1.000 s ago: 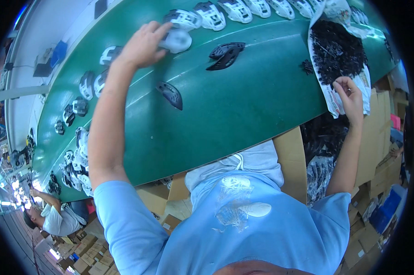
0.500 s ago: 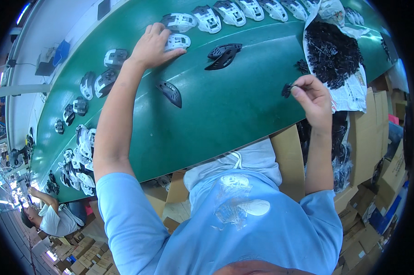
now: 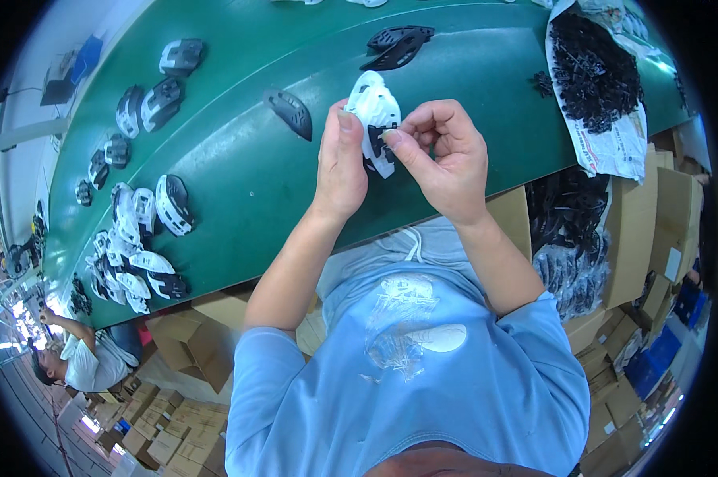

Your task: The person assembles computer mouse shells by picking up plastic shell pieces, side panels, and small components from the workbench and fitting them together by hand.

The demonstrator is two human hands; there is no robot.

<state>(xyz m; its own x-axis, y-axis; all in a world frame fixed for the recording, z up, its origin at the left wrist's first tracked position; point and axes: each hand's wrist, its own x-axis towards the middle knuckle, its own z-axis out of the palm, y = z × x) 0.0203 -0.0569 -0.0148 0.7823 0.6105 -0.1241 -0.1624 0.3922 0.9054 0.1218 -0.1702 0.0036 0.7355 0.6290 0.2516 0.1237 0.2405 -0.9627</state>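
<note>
Over the middle of the green table, my left hand (image 3: 343, 163) is closed on a white curved plastic shell (image 3: 372, 102) with cut-outs, gripping it along its left edge. My right hand (image 3: 446, 155) pinches a small black plastic piece (image 3: 379, 141) with thumb and index finger, against the lower part of the shell. Whether the piece is seated in the shell is hidden by the fingertips. Left of my left hand lies a black slotted panel (image 3: 289, 113). Beyond the shell, two more black slotted panels (image 3: 398, 46) overlap each other.
A white sack (image 3: 613, 155) at the right bears a heap of small black parts (image 3: 593, 75). White shells (image 3: 128, 230) are piled at the left, with several grey-and-white shells (image 3: 162, 103) beyond. Open cardboard boxes (image 3: 633, 230) stand by the right edge. A co-worker (image 3: 96, 358) sits far left.
My left hand has come back from the far row with a white shell. My right hand has moved left, bringing the small black piece to it. The whole view has shifted.
</note>
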